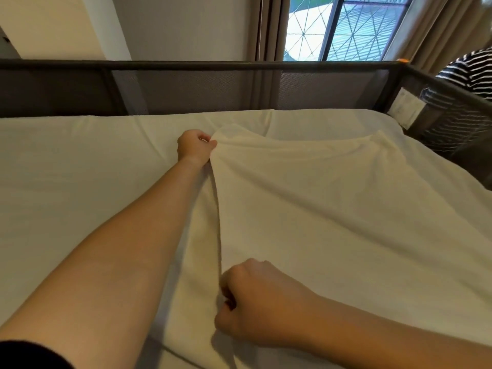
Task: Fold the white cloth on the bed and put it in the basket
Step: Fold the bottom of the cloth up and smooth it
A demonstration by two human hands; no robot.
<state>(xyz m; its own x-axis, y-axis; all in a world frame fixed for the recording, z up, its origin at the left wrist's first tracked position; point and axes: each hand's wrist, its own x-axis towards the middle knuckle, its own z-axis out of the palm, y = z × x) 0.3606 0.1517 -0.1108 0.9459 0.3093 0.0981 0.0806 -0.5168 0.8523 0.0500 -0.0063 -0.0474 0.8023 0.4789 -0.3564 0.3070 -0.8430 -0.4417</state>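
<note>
A large white cloth lies spread over the right half of the bed, its left edge lifted into a ridge. My left hand reaches far across the bed and pinches the cloth's far left corner. My right hand is close to me, fingers closed on the near end of the same left edge. The edge runs taut between both hands. No basket is in view.
A dark mesh bed rail runs along the far side and turns at the right corner. A person in a striped shirt is beyond the right rail. Curtains and a window are behind.
</note>
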